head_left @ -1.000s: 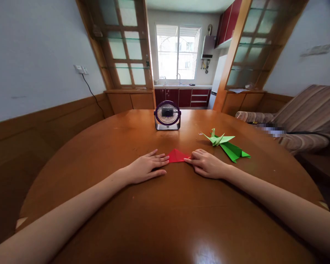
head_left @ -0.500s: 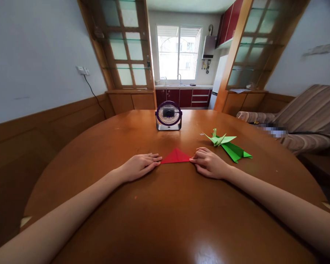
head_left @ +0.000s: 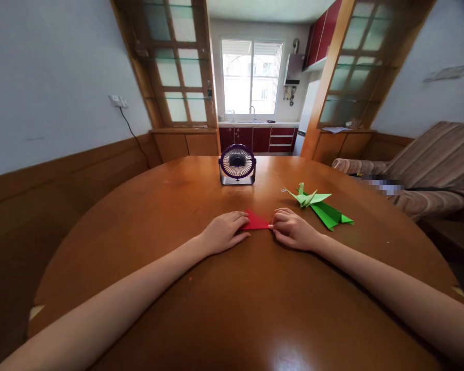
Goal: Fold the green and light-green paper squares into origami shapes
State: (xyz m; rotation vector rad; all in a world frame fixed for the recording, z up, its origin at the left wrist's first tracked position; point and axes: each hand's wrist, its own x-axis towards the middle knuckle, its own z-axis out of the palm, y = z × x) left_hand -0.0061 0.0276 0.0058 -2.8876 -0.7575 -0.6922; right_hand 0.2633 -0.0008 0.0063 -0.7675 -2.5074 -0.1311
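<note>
A red paper (head_left: 257, 222) folded into a flat triangle lies on the round wooden table (head_left: 178, 196). My left hand (head_left: 225, 232) rests flat on the table with its fingers pressing down over the paper's left half. My right hand (head_left: 292, 229) has its fingertips pinching the paper's right corner against the table. Only the middle and right part of the red triangle shows between the two hands.
A green paper crane (head_left: 307, 196) and a green folded paper plane (head_left: 330, 214) lie just right of my right hand. A small purple desk fan (head_left: 237, 164) stands behind the paper. A striped sofa (head_left: 429, 165) is at the right.
My left hand slid right from the triangle's left corner and now covers its left half. My right hand stayed at the right corner.
</note>
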